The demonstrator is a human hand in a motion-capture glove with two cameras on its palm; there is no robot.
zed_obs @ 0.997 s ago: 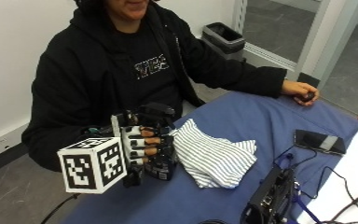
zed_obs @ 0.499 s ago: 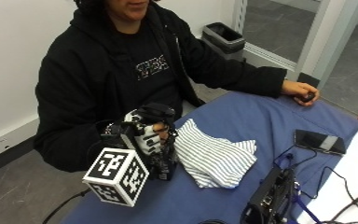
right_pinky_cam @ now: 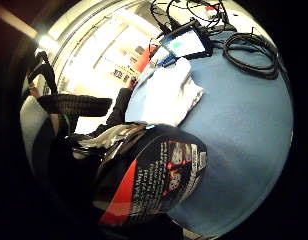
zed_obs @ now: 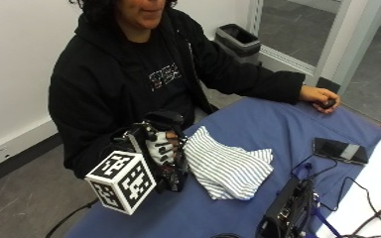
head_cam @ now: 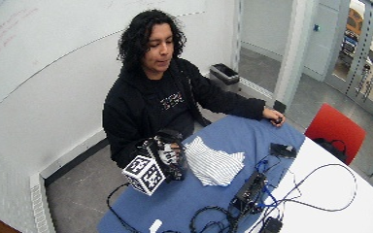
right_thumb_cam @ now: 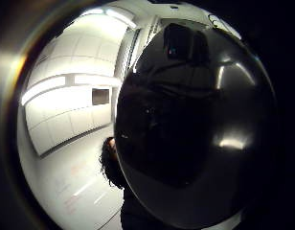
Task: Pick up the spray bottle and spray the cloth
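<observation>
While the blue table [zed_obs: 256,129] spreads beyond the fingers, the striped cloth [zed_obs: 228,168] lies just beside them. A black box [zed_obs: 288,210] sits past it, a phone [zed_obs: 339,149] farther. The right hand [zed_obs: 164,153] grips the dark spray bottle [right_pinky_cam: 154,175], fingers curled round it.

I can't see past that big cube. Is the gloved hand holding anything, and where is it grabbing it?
Yes. The gloved right hand grips the dark spray bottle around its upper body, fingers curled round it, beside the striped cloth on the blue table.
</observation>
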